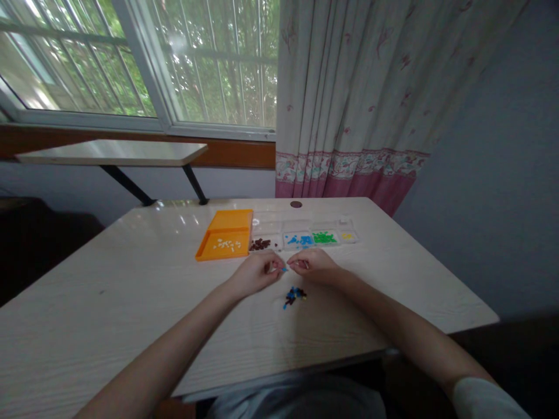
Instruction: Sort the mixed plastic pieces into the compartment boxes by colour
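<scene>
My left hand (255, 272) and my right hand (312, 263) meet over the middle of the pale wooden table (131, 302), fingertips almost touching. The left fingers pinch a tiny blue bead (284, 269). The right fingers are pinched closed on something too small to make out. Just below the hands lies a small heap of mixed beads (294, 296), blue, dark and yellow. Beyond the hands stands a clear compartment box (305, 231) with brown, blue, green and yellow beads in separate cells.
An orange tray (227, 234) with several white beads lies left of the clear box. A cable hole (296, 204) sits near the table's far edge. A window, a floral curtain (362, 93) and a narrow shelf (113, 152) are behind.
</scene>
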Tool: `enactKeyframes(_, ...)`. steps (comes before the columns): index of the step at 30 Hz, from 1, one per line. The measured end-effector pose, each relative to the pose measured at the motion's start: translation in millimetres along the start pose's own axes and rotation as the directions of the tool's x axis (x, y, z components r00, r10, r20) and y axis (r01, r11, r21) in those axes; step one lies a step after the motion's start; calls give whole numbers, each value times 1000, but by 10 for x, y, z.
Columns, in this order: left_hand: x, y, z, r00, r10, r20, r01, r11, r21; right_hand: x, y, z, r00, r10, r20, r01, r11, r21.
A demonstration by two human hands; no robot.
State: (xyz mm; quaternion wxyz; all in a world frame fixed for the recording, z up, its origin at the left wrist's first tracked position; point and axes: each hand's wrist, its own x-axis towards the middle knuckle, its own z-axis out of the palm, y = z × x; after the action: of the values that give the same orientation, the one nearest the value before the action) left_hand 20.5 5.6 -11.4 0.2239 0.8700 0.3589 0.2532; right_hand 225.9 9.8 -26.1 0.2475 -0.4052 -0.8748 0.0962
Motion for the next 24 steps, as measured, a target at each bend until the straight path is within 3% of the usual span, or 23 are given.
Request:
enactKeyframes(5, 5, 20, 8, 997, -33, -66, 29, 997, -70, -47, -107, 63, 998, -7, -56, 7, 1000, -3)
enactKeyframes(17, 2, 7, 35, 997, -43, -67, 38, 996, -86, -74, -93, 22, 965, -111, -239, 109, 994, -18)
enactKeyframes(20, -3, 5, 11, 1000, 18, -2, -19, 998, -56, -61, -69, -92, 913, -76, -401, 90, 996, 16)
enactKeyframes(24, -16, 26, 15, 973, 153, 172, -143, 987, -74, -57, -42, -218, 792, -57, -607, 101, 994, 38)
